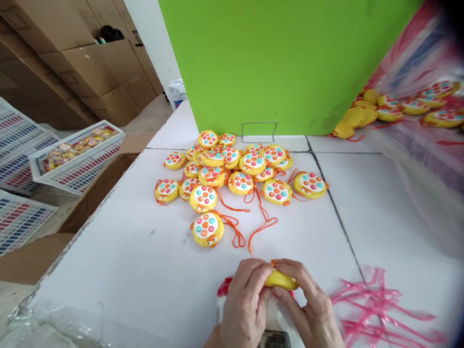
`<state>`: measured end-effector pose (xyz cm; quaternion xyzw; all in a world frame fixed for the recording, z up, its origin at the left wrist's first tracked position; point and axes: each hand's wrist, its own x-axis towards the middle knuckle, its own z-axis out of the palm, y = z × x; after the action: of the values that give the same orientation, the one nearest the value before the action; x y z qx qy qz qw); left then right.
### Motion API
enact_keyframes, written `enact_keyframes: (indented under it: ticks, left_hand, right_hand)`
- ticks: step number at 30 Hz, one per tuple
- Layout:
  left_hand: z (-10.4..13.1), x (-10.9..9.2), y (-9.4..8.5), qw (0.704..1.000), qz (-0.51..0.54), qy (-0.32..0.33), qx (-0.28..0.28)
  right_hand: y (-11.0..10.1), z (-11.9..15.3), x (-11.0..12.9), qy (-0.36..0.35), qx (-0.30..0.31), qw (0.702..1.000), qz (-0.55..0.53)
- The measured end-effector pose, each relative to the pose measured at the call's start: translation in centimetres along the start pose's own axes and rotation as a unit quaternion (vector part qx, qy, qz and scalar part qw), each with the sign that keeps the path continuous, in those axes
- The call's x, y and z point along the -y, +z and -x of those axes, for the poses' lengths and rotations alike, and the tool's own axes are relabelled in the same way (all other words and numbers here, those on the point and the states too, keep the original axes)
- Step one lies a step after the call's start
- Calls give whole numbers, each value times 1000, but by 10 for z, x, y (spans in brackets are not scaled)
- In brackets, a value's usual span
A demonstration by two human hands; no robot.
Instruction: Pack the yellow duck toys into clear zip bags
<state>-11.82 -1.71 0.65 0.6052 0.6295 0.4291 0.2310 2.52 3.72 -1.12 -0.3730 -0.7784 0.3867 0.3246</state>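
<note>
Between my two hands is a yellow toy (280, 280), tipped so that its rounded edge faces me. My left hand (246, 299) wraps its fingers over the toy's left end. On the other side, my right hand (306, 304) pinches it with thumb and fingers. Below them sits a white device (277, 316) with red parts and a dark panel, mostly covered by my hands. Farther forward lies a pile of similar yellow duck-faced toys (242, 181) with coloured buttons and orange cords. The nearest loose toy (208, 229) rests ahead and to the left.
Pink plastic strips (380, 302) lie at the right. Behind the pile stand a wire bracket (259, 123) and a green panel (282, 63). A plastic bag (416, 159) with more toys occupies the right. Crates (78, 179) and cardboard boxes (90, 67) are at the left.
</note>
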Motion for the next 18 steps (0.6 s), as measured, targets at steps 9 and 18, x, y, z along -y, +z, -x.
enact_keyframes:
  ticks: [9,18]
  left_hand:
    - [23,18,4,990,-128,23,-54]
    - [77,50,47,935,-305,143,-111]
  right_hand:
    - [-10,-14,-9,196,-5,976,-93]
    - [-22,-3,5,374,-48,850,-368]
